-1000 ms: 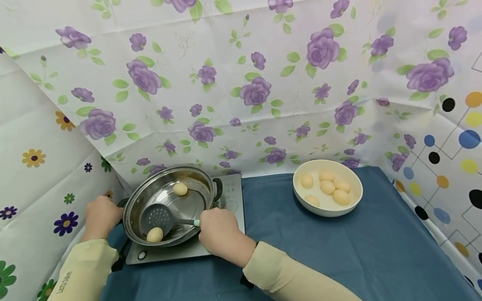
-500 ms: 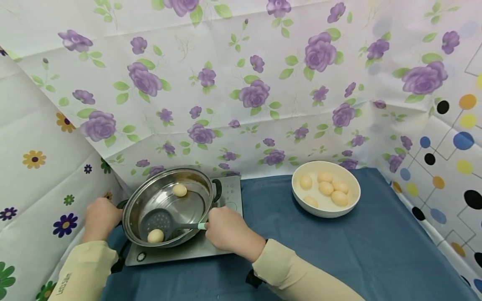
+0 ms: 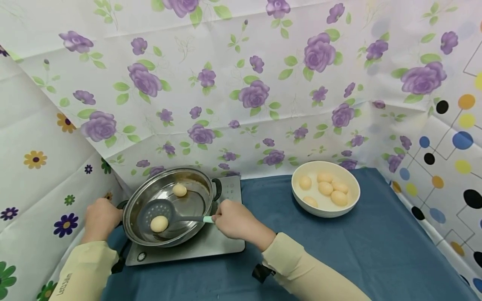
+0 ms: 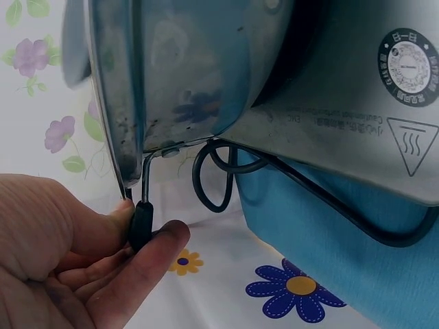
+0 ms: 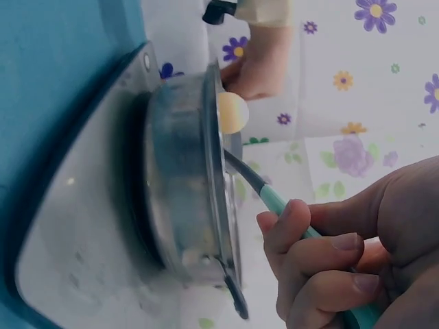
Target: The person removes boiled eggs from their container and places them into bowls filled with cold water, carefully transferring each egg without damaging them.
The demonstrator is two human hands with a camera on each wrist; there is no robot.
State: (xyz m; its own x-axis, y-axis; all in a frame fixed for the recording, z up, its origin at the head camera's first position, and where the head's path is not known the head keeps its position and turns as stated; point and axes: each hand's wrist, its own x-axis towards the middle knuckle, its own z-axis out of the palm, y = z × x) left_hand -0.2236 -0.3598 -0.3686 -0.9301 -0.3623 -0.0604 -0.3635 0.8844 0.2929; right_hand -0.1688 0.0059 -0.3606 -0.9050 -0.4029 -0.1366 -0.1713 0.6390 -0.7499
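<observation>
At the left, my left hand (image 3: 101,218) holds the black side handle (image 4: 141,225) of a steel pot (image 3: 129,217), thumb on top and fingers beneath. My right hand (image 3: 234,220) grips the mint-green handle (image 5: 273,199) of a grey slotted skimmer. On the skimmer's perforated head (image 3: 144,209) sits one pale egg (image 3: 159,224); in the right wrist view that egg shows above the pot's rim. Another egg (image 3: 179,190) lies at the far side inside the pot.
The pot stands on a flat induction cooktop (image 3: 196,251), whose black cord (image 4: 329,199) loops beneath the pot handle. A cream bowl (image 3: 326,212) with several eggs is to the right on the blue cloth (image 3: 339,259). Patterned sheets (image 3: 226,83) rise behind and beside.
My right hand has shifted right and a little up with the skimmer. The near egg, earlier at the skimmer's edge by the pot wall, now rests on its head. My left hand stays put.
</observation>
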